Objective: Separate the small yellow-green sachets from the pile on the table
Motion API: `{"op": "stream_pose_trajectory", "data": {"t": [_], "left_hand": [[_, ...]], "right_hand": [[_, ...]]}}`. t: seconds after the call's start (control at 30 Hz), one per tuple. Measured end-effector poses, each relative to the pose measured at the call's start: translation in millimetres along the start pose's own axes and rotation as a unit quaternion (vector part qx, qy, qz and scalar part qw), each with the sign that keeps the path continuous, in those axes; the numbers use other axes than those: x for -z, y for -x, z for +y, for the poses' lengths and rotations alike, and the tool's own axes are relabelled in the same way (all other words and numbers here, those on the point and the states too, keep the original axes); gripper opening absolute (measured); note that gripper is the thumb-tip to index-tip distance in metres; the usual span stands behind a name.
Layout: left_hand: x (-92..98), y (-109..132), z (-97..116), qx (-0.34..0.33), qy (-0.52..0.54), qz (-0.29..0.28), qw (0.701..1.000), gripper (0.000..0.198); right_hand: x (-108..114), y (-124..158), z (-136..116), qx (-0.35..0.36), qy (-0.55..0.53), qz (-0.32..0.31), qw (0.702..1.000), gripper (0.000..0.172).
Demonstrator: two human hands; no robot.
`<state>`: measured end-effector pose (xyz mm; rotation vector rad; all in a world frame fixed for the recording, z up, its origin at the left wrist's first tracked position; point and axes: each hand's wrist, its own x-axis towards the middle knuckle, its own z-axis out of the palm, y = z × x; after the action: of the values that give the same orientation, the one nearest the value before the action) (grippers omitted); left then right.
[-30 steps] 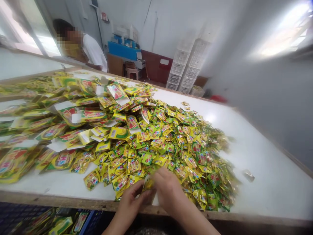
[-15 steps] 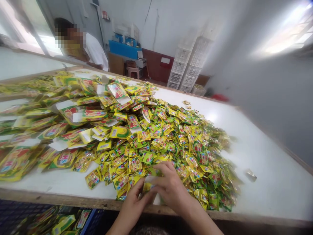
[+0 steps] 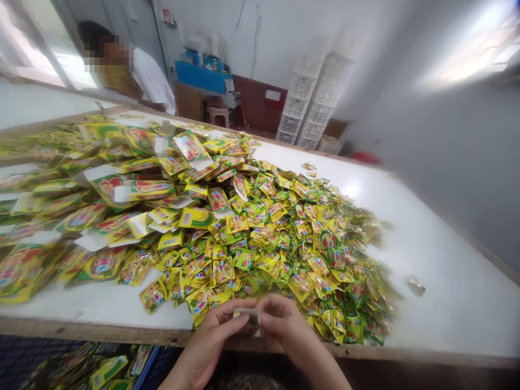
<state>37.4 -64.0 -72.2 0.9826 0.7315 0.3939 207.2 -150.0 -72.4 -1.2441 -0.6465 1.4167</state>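
At the table's front edge, my left hand (image 3: 217,329) is closed around a small carton (image 3: 248,312), thumb on its near side. My right hand (image 3: 284,324) pinches the carton's right end with bent fingers. White inner board shows at the carton's top; its printed sides are mostly hidden by my fingers. Just beyond my hands lies a heap of small yellow and green sachets (image 3: 280,244) with fruit prints. To the left, flat and partly opened yellow-green cartons (image 3: 195,218) are piled up, some with white flaps sticking out.
Below the wooden table edge (image 3: 101,331), a blue crate (image 3: 148,365) at lower left holds filled-looking cartons. A lone sachet (image 3: 416,285) lies on the white tabletop (image 3: 455,319) at right. Across the table is a person in white (image 3: 152,78). White crates (image 3: 300,103) stand stacked against the wall.
My right hand has drawn back from over the sachets and lowered to the carton's right end. My left hand has turned the carton so its white top edge shows. The view has shifted slightly.
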Motion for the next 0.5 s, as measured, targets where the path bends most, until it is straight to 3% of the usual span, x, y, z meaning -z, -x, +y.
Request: {"op": "stream_pose_trajectory", "data": {"t": [0.07,0.13,0.23,0.3,0.4,0.5], "left_hand": [[-5.2,-3.1,2.6,0.003,0.017,-0.003,1.0,0.03],[-10.3,-6.3,2.5,0.001,0.034,0.0,0.999,0.031],[-14.5,-9.9,-1.2,-0.016,0.052,0.049,0.997,0.03],[-14.7,-11.5,-3.1,-0.047,0.044,0.103,0.993,0.026],[-13.9,-13.5,-1.3,-0.077,-0.004,0.151,0.986,0.025],[-15.3,-16.2,4.0,-0.045,-0.012,0.135,0.99,0.016]], "right_hand": [[-5.3,-2.6,-1.2,0.014,0.016,0.006,1.0,0.017],[-9.4,-6.2,-3.5,0.061,0.098,0.05,0.992,0.006],[-12.3,-10.8,-4.9,0.165,0.214,0.135,0.953,0.012],[-12.4,-12.1,-5.0,0.207,0.226,0.137,0.942,0.017],[-10.8,-12.0,-5.9,0.188,0.182,0.094,0.961,0.02],[-9.2,-11.9,-8.4,0.132,0.117,0.089,0.98,0.021]]}}
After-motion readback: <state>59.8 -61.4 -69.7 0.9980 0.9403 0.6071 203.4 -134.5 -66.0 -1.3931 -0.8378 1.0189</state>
